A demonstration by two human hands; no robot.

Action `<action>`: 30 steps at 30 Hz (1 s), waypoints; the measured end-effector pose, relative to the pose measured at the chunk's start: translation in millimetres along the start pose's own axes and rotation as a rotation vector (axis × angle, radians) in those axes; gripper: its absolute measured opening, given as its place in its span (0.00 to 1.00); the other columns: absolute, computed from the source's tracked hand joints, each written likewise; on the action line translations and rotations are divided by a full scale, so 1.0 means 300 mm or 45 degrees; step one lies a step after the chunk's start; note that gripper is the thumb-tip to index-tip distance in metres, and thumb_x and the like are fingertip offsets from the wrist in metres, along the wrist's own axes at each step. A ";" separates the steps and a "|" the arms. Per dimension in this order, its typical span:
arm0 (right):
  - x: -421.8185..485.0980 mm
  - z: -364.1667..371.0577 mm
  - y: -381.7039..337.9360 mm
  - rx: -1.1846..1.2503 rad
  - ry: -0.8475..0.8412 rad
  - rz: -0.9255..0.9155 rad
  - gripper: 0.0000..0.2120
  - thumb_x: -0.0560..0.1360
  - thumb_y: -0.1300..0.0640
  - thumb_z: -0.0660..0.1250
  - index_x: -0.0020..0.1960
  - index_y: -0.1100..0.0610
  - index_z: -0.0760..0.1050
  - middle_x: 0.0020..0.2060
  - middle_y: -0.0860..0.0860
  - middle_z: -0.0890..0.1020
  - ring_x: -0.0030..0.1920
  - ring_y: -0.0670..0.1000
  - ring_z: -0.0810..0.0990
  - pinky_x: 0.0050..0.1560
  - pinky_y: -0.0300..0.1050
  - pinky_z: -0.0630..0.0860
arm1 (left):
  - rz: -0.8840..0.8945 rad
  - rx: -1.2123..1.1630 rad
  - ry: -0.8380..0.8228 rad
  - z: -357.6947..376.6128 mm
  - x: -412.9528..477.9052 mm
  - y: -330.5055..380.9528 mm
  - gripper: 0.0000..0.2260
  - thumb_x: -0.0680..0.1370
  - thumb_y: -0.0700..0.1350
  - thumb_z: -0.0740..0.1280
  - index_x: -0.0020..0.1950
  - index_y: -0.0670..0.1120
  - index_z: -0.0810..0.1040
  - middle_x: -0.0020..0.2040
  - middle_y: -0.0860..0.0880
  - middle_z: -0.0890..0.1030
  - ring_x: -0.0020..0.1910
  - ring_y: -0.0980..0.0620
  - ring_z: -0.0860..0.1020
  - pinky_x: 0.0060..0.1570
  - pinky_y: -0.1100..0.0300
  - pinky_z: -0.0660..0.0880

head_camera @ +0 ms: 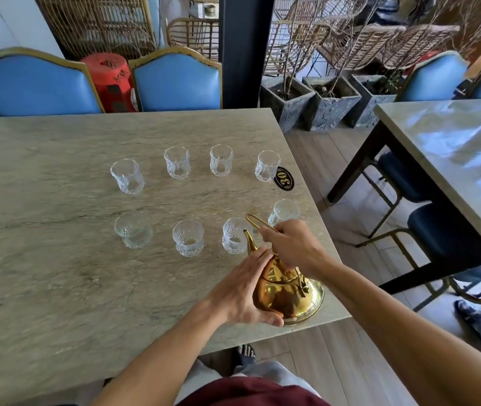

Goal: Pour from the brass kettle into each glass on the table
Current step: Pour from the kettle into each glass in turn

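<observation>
The brass kettle (287, 294) stands near the table's front right corner, its spout pointing at the nearest glass (235, 235). My right hand (292, 244) grips the thin wire handle above the kettle. My left hand (243, 288) is pressed against the kettle's left side and lid. Several cut-glass tumblers stand in two rows on the stone table (57, 273): a far row, such as the glass (221, 159), and a near row, such as the glass (188, 237). One glass (284, 210) is partly hidden behind my right hand.
A black oval number plaque (284, 178) lies by the right table edge. Blue chairs (177, 80) stand at the far side. A second table (453, 159) and dark chairs are to the right, with stone planters (330, 104) behind.
</observation>
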State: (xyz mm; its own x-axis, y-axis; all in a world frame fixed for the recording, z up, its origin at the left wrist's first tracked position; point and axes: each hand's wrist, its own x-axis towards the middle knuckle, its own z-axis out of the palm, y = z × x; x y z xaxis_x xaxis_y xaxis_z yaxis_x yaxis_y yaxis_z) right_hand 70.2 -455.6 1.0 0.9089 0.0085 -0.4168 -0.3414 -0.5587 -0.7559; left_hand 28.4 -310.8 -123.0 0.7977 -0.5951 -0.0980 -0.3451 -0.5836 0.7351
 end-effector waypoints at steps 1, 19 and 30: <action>0.001 -0.001 -0.001 -0.007 -0.003 0.006 0.22 0.80 0.50 0.65 0.47 0.72 0.79 0.27 0.55 0.70 0.23 0.51 0.67 0.23 0.41 0.66 | -0.004 -0.003 0.002 0.002 0.001 0.002 0.65 0.62 0.74 0.76 0.85 0.51 0.42 0.86 0.53 0.45 0.85 0.52 0.50 0.80 0.43 0.58; 0.004 0.003 -0.002 -0.090 -0.049 0.035 0.23 0.79 0.51 0.65 0.53 0.75 0.78 0.29 0.57 0.71 0.22 0.51 0.66 0.24 0.40 0.66 | 0.011 -0.044 -0.011 0.030 -0.016 0.017 0.65 0.62 0.70 0.79 0.85 0.49 0.43 0.85 0.48 0.51 0.83 0.49 0.56 0.80 0.46 0.60; 0.036 0.001 -0.023 -0.112 -0.066 0.069 0.20 0.79 0.50 0.67 0.47 0.69 0.80 0.28 0.57 0.73 0.22 0.52 0.68 0.24 0.42 0.67 | -0.031 -0.091 -0.017 0.019 -0.002 0.024 0.65 0.61 0.72 0.77 0.84 0.49 0.43 0.84 0.49 0.54 0.82 0.49 0.59 0.79 0.44 0.63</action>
State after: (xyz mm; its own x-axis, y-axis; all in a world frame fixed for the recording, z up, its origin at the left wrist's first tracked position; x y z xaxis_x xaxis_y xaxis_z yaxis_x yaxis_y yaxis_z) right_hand 82.3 -451.4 1.7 0.8752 0.0177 -0.4834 -0.3656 -0.6301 -0.6850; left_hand 22.6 -317.7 -121.6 0.7986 -0.5887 -0.1252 -0.2887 -0.5573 0.7785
